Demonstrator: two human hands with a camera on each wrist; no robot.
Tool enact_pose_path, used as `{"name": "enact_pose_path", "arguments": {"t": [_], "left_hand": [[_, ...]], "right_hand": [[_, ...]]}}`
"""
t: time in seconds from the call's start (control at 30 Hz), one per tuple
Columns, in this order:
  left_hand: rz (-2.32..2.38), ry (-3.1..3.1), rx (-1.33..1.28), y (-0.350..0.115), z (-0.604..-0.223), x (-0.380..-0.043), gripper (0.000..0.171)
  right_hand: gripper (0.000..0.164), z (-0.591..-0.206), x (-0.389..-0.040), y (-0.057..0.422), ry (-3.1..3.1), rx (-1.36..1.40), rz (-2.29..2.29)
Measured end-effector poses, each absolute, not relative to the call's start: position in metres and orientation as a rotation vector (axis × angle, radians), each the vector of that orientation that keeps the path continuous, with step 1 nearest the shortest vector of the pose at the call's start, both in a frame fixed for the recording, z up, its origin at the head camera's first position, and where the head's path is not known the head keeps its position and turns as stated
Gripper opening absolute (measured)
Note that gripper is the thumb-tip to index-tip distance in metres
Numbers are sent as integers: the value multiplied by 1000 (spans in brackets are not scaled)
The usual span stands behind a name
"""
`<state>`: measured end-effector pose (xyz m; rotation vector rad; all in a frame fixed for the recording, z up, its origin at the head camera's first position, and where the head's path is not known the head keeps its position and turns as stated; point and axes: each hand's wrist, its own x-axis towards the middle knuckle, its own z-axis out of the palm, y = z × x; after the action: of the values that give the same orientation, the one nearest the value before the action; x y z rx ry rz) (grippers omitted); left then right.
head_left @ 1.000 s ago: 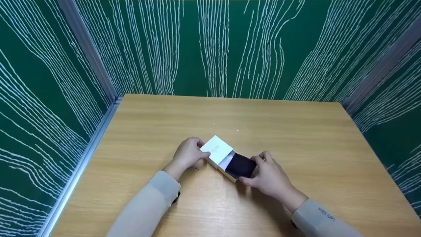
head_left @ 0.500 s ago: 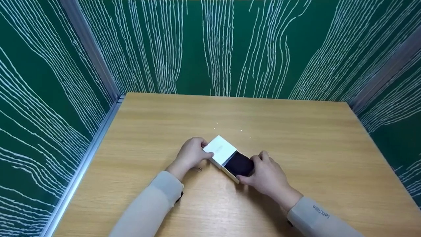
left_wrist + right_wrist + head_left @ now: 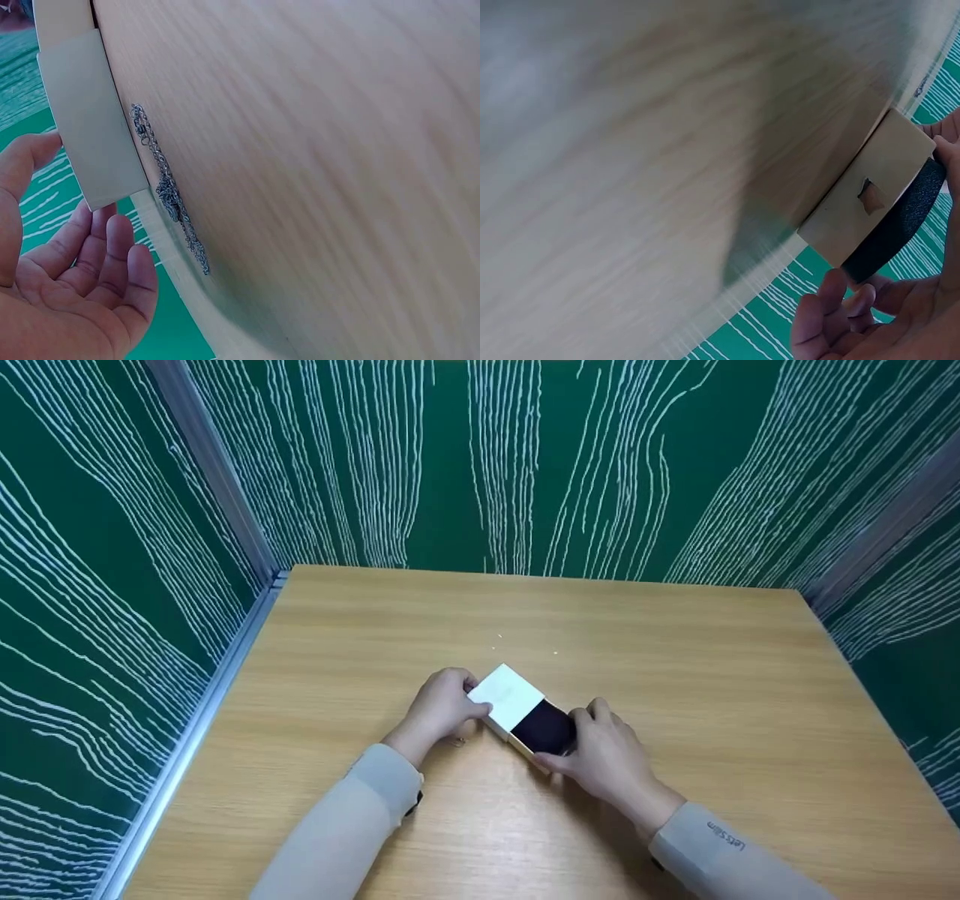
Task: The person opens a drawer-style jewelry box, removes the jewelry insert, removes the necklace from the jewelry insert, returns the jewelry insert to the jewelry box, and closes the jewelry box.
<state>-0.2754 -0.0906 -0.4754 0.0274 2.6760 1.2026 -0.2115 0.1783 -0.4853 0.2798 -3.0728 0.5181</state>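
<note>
A small white box with a sliding sleeve lies slantwise on the table. My left hand (image 3: 442, 705) grips the white sleeve (image 3: 507, 695), thumb on top near its left corner. Out of the sleeve's lower right end sticks the drawer (image 3: 866, 191), whose end wall has a small notch. A black pad (image 3: 541, 727) sits in it and bulges above the wall in the right wrist view. My right hand (image 3: 611, 750) holds the drawer's outer end and the pad between thumb and fingers. Beside the box, under my left hand, a silver chain (image 3: 169, 191) lies bunched on the wood.
The wooden table (image 3: 360, 622) is bounded by green walls (image 3: 442, 510) with white wavy lines. A metal rail (image 3: 187, 735) runs along its left side. Several tiny white bits (image 3: 499, 637) lie beyond the box.
My right hand has moved left with the black pad, closing the white gap between pad and sleeve. My left hand keeps its hold on the sleeve. The view has shifted slightly.
</note>
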Motion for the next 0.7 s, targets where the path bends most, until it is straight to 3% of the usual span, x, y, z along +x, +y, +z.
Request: {"name": "enact_pose_path", "arguments": {"t": [0.43, 0.53, 0.7], "left_hand": [[1186, 2685, 47, -89, -476, -276, 40], [1181, 2690, 46, -90, -476, -276, 41], [1187, 2679, 40, -92, -474, -275, 43]], "right_hand": [[106, -481, -209, 180, -3069, 273, 536], [96, -477, -207, 182, -3047, 274, 594], [60, -477, -205, 185, -2995, 338, 608]]}}
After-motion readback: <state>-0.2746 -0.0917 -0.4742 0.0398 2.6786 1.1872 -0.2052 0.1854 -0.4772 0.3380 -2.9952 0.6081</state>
